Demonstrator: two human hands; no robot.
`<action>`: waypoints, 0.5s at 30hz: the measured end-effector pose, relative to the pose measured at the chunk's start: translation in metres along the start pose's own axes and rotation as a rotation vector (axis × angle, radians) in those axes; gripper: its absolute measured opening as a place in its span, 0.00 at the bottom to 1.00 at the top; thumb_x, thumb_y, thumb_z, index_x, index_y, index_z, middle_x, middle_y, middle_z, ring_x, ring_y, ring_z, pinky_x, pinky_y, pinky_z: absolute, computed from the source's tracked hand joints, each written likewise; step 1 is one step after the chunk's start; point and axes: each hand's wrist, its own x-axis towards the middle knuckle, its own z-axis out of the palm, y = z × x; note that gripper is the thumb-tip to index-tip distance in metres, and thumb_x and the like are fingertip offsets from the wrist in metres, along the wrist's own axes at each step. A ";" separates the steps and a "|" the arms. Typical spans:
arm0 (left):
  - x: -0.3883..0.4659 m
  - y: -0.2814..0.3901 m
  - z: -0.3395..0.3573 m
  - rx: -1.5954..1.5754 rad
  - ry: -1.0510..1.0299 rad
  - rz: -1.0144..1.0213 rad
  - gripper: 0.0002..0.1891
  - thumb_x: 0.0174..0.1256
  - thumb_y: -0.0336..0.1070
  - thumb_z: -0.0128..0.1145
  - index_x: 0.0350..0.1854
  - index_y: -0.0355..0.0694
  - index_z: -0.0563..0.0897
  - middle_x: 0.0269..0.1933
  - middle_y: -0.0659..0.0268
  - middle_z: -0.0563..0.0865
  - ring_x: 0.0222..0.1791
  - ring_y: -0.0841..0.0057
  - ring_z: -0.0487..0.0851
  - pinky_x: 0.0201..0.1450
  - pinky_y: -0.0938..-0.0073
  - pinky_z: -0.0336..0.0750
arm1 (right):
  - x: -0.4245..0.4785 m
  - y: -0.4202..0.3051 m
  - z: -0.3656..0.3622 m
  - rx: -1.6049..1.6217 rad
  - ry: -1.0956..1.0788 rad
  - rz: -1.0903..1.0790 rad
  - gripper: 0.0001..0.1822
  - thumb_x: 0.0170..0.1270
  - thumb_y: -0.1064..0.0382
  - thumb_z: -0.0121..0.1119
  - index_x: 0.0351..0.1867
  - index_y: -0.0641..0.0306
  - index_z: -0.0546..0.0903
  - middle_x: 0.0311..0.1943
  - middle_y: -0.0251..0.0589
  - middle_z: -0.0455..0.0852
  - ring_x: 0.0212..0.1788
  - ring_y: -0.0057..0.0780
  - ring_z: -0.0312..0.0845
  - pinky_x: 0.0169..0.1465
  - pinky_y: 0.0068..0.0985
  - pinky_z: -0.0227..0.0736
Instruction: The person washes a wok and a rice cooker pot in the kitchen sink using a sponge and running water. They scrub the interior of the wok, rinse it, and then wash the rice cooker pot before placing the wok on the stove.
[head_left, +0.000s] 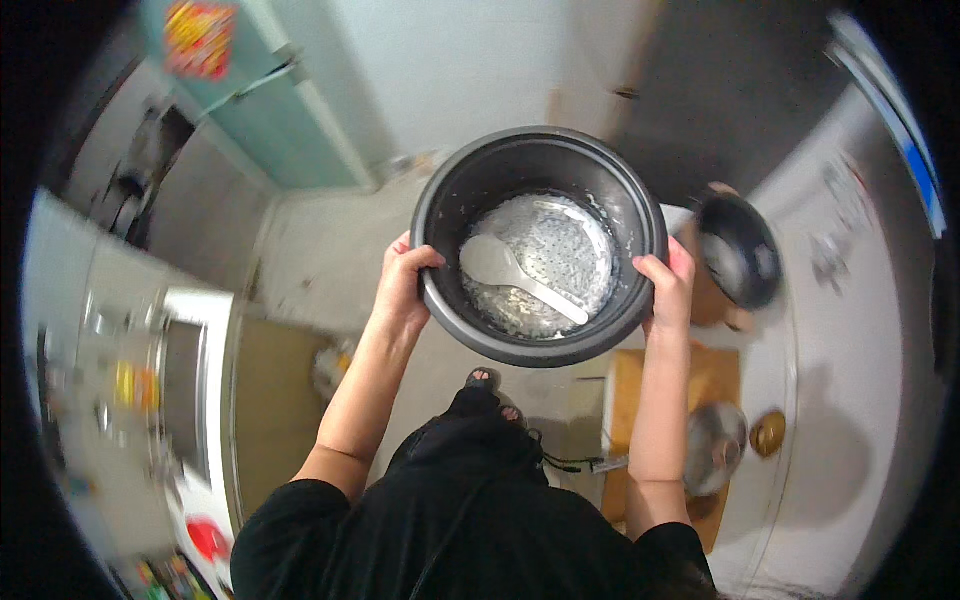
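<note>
Between my two hands a large dark rice cooker inner pot (536, 358) is held up over the floor, its mouth facing me. My left hand (405, 281) grips the rim on the left side, thumb over the edge. On the opposite side my right hand (667, 285) holds the rim the same way. Inside the pot lies a pale plastic rice paddle (517, 274), its handle towards the lower right. A whitish, wet-looking residue with bits like rice grains coats the pot's bottom and lower wall.
A counter with a sink (185, 397) runs along the left. A pale green door-like panel (300, 127) stands at the far left. To the right are a wooden-topped table (626, 390), a glass lid (716, 442) and a tilted black pan (739, 251).
</note>
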 end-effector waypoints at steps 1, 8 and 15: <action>-0.024 0.011 -0.024 -0.005 0.055 0.035 0.12 0.39 0.18 0.48 0.30 0.36 0.76 0.24 0.68 0.78 0.19 0.80 0.74 0.24 0.80 0.73 | -0.010 0.006 0.022 0.016 -0.079 0.025 0.12 0.45 0.76 0.52 0.35 0.71 0.79 0.29 0.32 0.80 0.29 0.17 0.72 0.35 0.17 0.67; -0.191 0.072 -0.123 -0.043 0.560 0.254 0.10 0.40 0.19 0.49 0.28 0.33 0.77 0.25 0.68 0.78 0.21 0.80 0.74 0.25 0.78 0.71 | -0.075 0.049 0.152 0.070 -0.516 0.291 0.07 0.48 0.75 0.52 0.31 0.67 0.76 0.24 0.31 0.78 0.23 0.15 0.70 0.29 0.15 0.65; -0.290 0.062 -0.215 -0.163 0.891 0.335 0.10 0.37 0.18 0.48 0.26 0.37 0.74 0.22 0.71 0.74 0.20 0.81 0.72 0.26 0.80 0.72 | -0.142 0.118 0.258 0.016 -0.833 0.487 0.05 0.47 0.76 0.51 0.28 0.67 0.76 0.22 0.31 0.77 0.19 0.16 0.70 0.24 0.15 0.66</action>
